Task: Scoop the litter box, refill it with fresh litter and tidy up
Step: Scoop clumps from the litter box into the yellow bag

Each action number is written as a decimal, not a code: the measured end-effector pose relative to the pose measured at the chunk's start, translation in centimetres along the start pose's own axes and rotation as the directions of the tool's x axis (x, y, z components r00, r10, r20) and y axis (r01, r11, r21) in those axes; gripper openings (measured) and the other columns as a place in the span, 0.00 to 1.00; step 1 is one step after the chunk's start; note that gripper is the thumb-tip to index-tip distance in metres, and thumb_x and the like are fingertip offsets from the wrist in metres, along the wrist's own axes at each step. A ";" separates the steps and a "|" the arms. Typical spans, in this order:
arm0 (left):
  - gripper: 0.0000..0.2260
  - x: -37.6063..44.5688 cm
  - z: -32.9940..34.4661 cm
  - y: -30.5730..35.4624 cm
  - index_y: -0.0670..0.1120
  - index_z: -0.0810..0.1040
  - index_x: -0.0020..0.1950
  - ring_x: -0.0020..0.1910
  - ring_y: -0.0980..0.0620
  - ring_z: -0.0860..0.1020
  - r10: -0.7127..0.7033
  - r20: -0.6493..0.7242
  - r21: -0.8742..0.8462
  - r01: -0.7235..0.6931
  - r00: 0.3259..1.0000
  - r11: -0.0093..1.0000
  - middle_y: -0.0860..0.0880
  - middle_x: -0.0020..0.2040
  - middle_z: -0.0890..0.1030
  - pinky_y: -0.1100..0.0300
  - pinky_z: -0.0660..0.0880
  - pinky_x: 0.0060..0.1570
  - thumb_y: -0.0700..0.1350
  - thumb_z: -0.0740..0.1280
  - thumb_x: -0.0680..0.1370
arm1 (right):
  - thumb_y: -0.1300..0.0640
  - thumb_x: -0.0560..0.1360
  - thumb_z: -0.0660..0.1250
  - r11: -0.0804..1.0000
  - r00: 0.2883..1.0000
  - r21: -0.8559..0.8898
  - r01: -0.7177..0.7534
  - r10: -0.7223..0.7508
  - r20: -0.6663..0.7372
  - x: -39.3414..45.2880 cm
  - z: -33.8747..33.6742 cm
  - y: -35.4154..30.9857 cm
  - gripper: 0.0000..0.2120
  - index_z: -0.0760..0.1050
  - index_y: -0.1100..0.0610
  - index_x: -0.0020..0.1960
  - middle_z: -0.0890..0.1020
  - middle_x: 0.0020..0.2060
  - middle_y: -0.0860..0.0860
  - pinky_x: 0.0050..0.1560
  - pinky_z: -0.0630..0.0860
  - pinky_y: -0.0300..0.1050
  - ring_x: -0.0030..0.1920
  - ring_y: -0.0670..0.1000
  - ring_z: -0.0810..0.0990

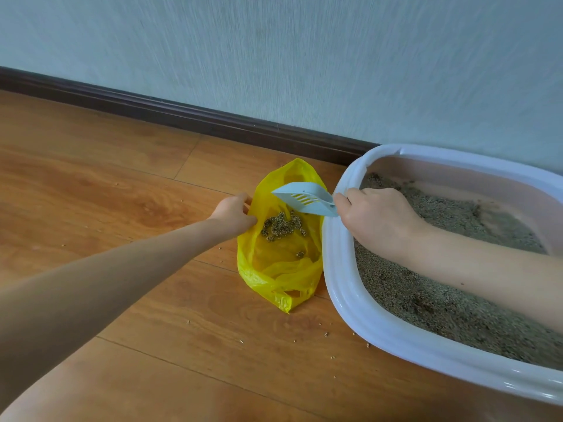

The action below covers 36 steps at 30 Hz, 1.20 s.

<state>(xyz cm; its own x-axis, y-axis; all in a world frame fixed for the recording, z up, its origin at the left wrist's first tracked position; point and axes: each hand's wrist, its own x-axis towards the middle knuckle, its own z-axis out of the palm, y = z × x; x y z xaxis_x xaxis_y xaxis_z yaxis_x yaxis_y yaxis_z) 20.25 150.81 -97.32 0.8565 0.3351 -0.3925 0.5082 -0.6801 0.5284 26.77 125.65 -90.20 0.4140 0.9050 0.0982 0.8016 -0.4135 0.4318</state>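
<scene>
Holding a pale slotted scoop point(304, 197) over the mouth of a yellow bag point(280, 263), the right hand point(374, 220) has its fingers curled round the handle; the scoop head is tilted, nothing visible in it. Left hand point(236, 213) pinches the bag's rim on the side away from the litter box point(359, 312), keeping the mouth wide. Clumps point(283, 226) lie inside the bag. Bag sits on the wooden floor point(122, 193), touching the litter box's white rim. Right forearm crosses above the grey litter point(441, 303) filling the box. Stray grains point(326, 334) lie on the floor just beside the box. Box stands near the wall point(304, 56).
</scene>
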 end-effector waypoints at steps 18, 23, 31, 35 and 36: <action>0.20 -0.2 0.4 0.5 0.41 0.69 0.68 0.47 0.48 0.72 0.022 -0.013 0.037 -0.021 1.000 0.999 0.42 0.58 0.75 0.57 0.70 0.42 0.44 0.66 0.78 | 0.55 0.74 0.65 0.484 0.888 0.765 -0.425 0.385 0.249 -0.6 -1.1 1.5 0.18 0.65 0.59 0.29 0.66 0.23 0.51 0.29 0.57 0.45 0.26 0.49 0.63; 0.19 -0.9 0.4 1.5 0.40 0.70 0.66 0.47 0.46 0.75 0.020 -0.101 0.098 -0.010 0.995 0.995 0.42 0.56 0.76 0.53 0.75 0.41 0.48 0.64 0.78 | 0.56 0.75 0.69 -0.054 0.779 0.861 -0.505 0.401 0.482 -1.8 -2.6 3.8 0.12 0.79 0.66 0.41 0.72 0.29 0.53 0.26 0.60 0.37 0.26 0.48 0.64; 0.14 -3.5 0.9 7.8 0.44 0.71 0.61 0.51 0.49 0.72 0.456 -0.279 0.213 -0.408 0.845 0.888 0.49 0.53 0.72 0.58 0.68 0.48 0.50 0.62 0.79 | 0.59 0.75 0.68 -0.171 0.684 0.796 -0.580 0.429 0.591 -8.5 -3.6 9.2 0.07 0.81 0.62 0.48 0.74 0.30 0.51 0.21 0.60 0.35 0.24 0.45 0.65; 0.15 -5.4 2.8 10.7 0.45 0.74 0.58 0.50 0.51 0.71 0.738 -0.123 0.320 -0.678 0.663 0.662 0.49 0.51 0.74 0.60 0.67 0.50 0.53 0.60 0.78 | 0.50 0.74 0.69 0.142 0.637 0.640 -0.755 0.394 0.663 -13.2 -2.2 12.7 0.11 0.82 0.58 0.41 0.75 0.24 0.47 0.23 0.63 0.35 0.20 0.43 0.65; 0.16 -5.8 3.3 11.1 0.46 0.74 0.57 0.50 0.50 0.71 0.790 -0.050 0.335 -0.735 0.611 0.590 0.49 0.50 0.74 0.61 0.66 0.50 0.55 0.58 0.78 | 0.49 0.75 0.69 0.234 0.632 0.590 -0.773 0.375 0.679 -14.3 -1.9 13.4 0.13 0.83 0.57 0.38 0.74 0.23 0.46 0.23 0.63 0.35 0.19 0.42 0.65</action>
<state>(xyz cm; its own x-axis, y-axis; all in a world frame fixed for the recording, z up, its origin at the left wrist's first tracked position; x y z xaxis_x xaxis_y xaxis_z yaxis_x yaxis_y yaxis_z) 20.57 139.16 -91.71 0.9294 -0.2996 0.2156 -0.3598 -0.8659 0.3476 30.79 107.30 -84.13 0.8546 0.3489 -0.3846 0.1223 -0.8551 -0.5039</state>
